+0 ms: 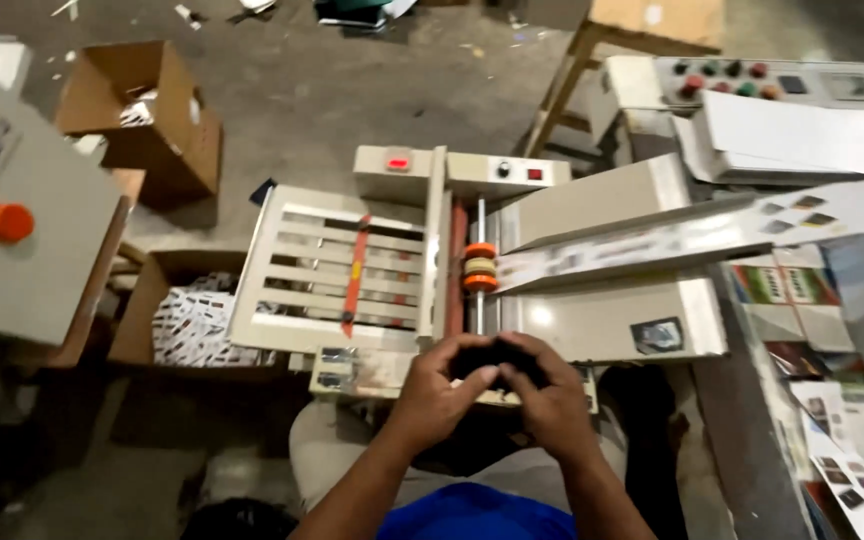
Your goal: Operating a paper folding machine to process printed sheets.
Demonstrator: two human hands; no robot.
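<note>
A small dark, flat stack of cards (497,358) sits between my two hands at lower centre of the frame, right at the near edge of the beige metal feeding machine (592,320). Most of it is hidden by my fingers, so I cannot tell its long axis or which way it points. My left hand (439,392) has its grip closed on the stack from the left, thumb on top; my right hand (552,398) clamps it from the right, fingers curled over it. The two hands touch each other around it.

Just above my hands a thin steel shaft carries the orange and cream rubber rollers (479,267), stacked along it. Left of them lies a slatted beige tray (302,290) with an orange strap (356,275) running down its middle. A long glossy printed card strip (652,245) slants from the rollers toward the right edge of the frame.

At the lower left, below the tray, an open brown cardboard box (167,320) holds loose printed cards; another brown cardboard box (147,110) stands at upper left on the grey concrete floor (352,80). A grey panel with an orange round knob (7,222) is at the far left. Stacked printed sheets (832,400) fill the right edge.
</note>
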